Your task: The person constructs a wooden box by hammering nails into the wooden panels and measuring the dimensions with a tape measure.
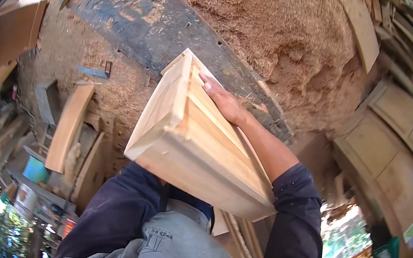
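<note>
The pale wooden block (200, 138) is already lifted, filling the middle of the frame and carried against the person's chest. The right hand (223, 101) lies flat along its upper right edge, fingers spread and pressing, steadying it. The left hand is hidden under the block, so I cannot tell its grip. Sawdust (283, 34) covers the upper frame; putting the block down is not yet done

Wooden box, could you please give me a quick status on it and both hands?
Right hand flat on the wooden box, gripping its upper side. Left hand hidden behind the box. Box tilted, held at chest height. Sawdust pile beyond, nothing touching the box.
</note>
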A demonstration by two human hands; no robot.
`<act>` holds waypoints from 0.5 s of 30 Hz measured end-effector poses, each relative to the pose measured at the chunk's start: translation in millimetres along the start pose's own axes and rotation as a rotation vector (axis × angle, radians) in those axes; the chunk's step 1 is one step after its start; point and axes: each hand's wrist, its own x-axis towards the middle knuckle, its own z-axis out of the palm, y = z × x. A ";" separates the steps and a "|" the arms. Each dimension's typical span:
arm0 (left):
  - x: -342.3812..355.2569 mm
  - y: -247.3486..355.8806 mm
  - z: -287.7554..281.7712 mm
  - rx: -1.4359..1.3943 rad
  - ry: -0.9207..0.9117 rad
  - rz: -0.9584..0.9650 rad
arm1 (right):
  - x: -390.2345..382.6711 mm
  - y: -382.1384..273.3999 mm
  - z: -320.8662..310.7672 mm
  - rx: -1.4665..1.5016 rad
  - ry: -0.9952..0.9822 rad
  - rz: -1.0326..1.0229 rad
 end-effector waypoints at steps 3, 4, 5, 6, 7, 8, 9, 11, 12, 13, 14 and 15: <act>2.2 4.2 -8.5 0.056 -0.014 0.001 | 13.0 7.1 0.7 0.008 0.022 0.105; 4.1 5.2 -9.5 0.076 -0.022 0.002 | 16.5 13.7 2.2 -0.003 0.047 0.150; 5.2 6.1 -11.0 0.092 -0.031 0.001 | 18.5 19.1 2.8 0.020 0.053 0.149; 5.6 5.8 -13.9 0.110 -0.032 0.002 | 22.1 22.2 3.7 -0.017 0.062 0.134; 5.1 5.7 -16.5 0.125 -0.036 0.001 | 25.1 25.1 4.4 -0.056 0.072 0.119; 6.4 5.7 -17.8 0.139 -0.039 0.004 | 26.4 28.2 3.6 -0.040 0.072 0.112; 7.3 5.6 -19.4 0.151 -0.042 0.005 | 27.0 26.7 -0.1 -0.073 0.063 0.103; 6.0 5.7 -22.2 0.170 -0.047 0.008 | 28.2 27.3 -2.4 -0.095 0.056 0.087; 7.8 6.0 -23.3 0.175 -0.050 0.010 | 28.0 28.0 0.8 -0.097 0.095 0.085; 6.9 6.4 -25.7 0.182 -0.055 0.011 | 27.9 28.9 3.4 -0.099 0.134 0.086; 7.7 6.7 -27.1 0.192 -0.054 0.010 | 26.7 30.5 4.5 -0.085 0.137 0.081; 8.1 6.6 -28.1 0.195 -0.054 0.012 | 22.7 27.1 2.2 -0.130 0.181 0.073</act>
